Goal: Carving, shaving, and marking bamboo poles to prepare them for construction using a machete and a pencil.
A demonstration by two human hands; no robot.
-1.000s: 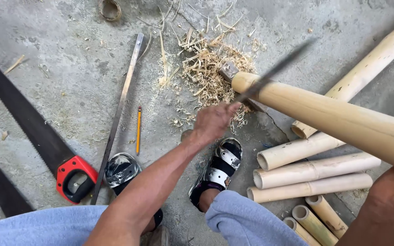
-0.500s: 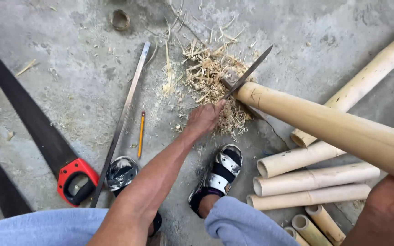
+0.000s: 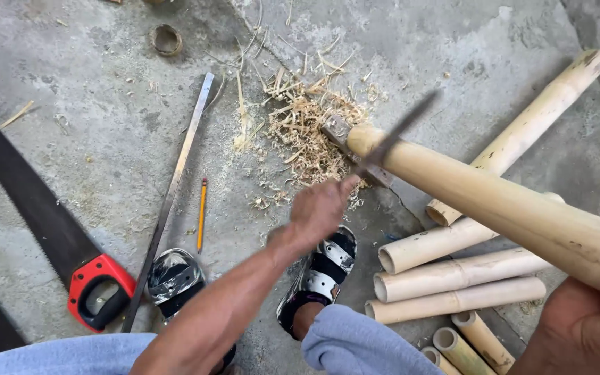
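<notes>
Two hands are at work above a concrete floor (image 3: 92,125). Largest item: a long bamboo pole (image 3: 508,208), held slanting, its cut end over a heap of shavings (image 3: 307,132). The hand at frame right (image 3: 581,333) sits under the pole's near end; its fingers are out of sight, so I cannot tell whether it is clamped. A hand saw (image 3: 43,222) with a red and black handle lies flat at the left, well apart from the work. Cut bamboo lengths (image 3: 453,278) are stacked beside the sandalled foot (image 3: 321,274), with another long piece leaning across them. A metal straightedge (image 3: 171,194) lies on the floor, a pencil (image 3: 202,212) just beside it. The other hand (image 3: 321,208) is closed tight on the handle of a blade (image 3: 390,142), which is motion-blurred and meets the pole near its cut end.

Risk, as judged: the blade swings directly above the foot, and open sandals give little cover. A glancing stroke off the round, smooth pole could carry the edge down to the toes. Loose shavings underfoot could cause a slip.
</notes>
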